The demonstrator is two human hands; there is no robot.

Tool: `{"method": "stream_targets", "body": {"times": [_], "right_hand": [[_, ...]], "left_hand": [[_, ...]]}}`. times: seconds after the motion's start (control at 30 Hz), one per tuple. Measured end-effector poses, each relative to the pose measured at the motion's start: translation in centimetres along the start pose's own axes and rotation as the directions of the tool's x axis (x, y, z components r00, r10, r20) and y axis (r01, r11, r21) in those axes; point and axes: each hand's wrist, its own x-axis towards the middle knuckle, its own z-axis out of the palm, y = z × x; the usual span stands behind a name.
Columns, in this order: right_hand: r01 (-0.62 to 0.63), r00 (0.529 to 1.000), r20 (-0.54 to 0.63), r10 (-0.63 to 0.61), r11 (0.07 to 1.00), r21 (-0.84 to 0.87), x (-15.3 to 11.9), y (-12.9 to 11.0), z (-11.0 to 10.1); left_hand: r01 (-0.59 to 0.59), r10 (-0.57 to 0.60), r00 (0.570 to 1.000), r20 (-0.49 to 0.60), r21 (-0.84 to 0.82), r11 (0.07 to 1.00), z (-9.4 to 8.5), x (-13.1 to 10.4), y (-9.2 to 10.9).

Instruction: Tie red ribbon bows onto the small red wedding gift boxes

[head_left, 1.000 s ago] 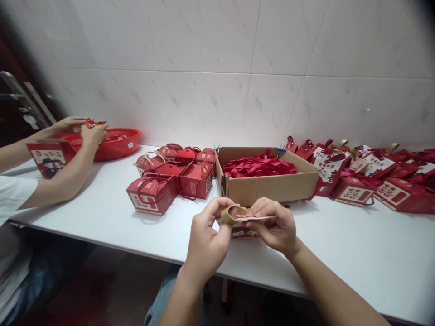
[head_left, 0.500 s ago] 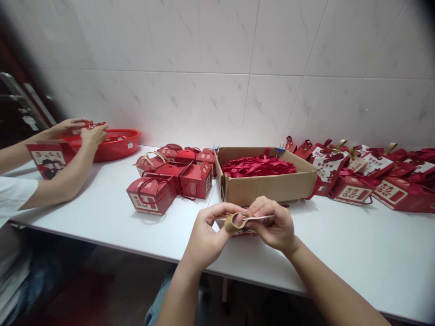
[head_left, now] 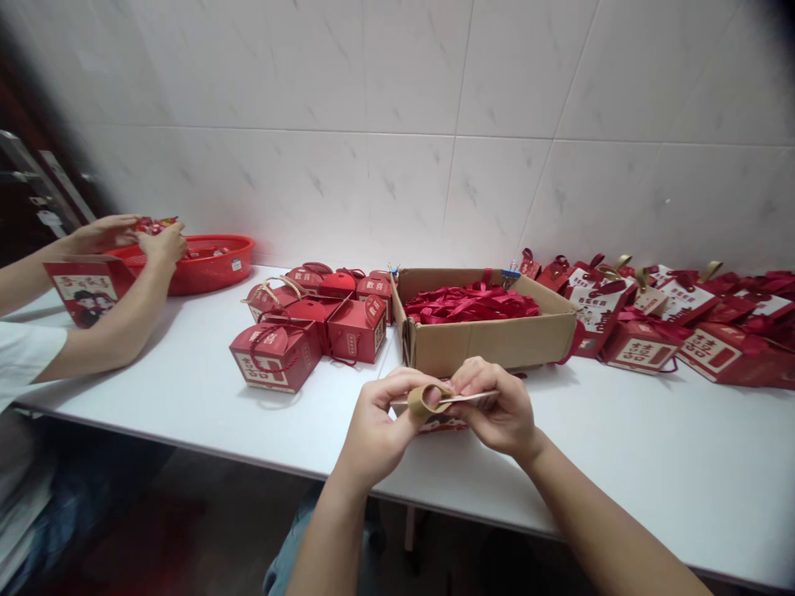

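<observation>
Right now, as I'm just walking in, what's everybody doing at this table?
The person's left hand holds a looped tan ribbon, and the right hand pinches a thin card. Just beyond stands a cardboard box of red ribbons, with red boxes on either side. At far left, a co-worker's hands hold small shiny packets by a red basket.

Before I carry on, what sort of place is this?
Probably a small packing workroom: red gift boxes and a cardboard box of red ribbons sit on a long white table along a tiled wall.
</observation>
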Motion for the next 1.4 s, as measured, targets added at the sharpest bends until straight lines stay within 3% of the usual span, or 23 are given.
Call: {"method": "stream_targets", "body": {"times": [0.3,0.57,0.73,1.4], "right_hand": [[0.060,0.998,-0.031,-0.062,0.996,-0.072,-0.1,-0.1,0.2],[0.021,0.999,-0.023,-0.022,0.998,-0.067,0.0,-0.2,-0.1],[-0.087,0.996,0.024,0.090,0.992,-0.093,0.5,-0.7,-0.3],[-0.012,0.999,0.040,0.019,0.984,-0.178,1.0,-0.8,-0.3]], "left_hand": [[-0.021,0.029,0.988,0.150,-0.058,0.998,-1.2,-0.1,0.1],[0.129,-0.120,0.984,0.135,-0.062,0.990,-1.1,0.1,-0.4],[0.119,-0.117,0.990,0.079,-0.025,0.993,-0.7,0.3,-0.1],[0.141,-0.136,0.988,0.075,-0.072,0.987,-0.7,0.3,0.1]]}}
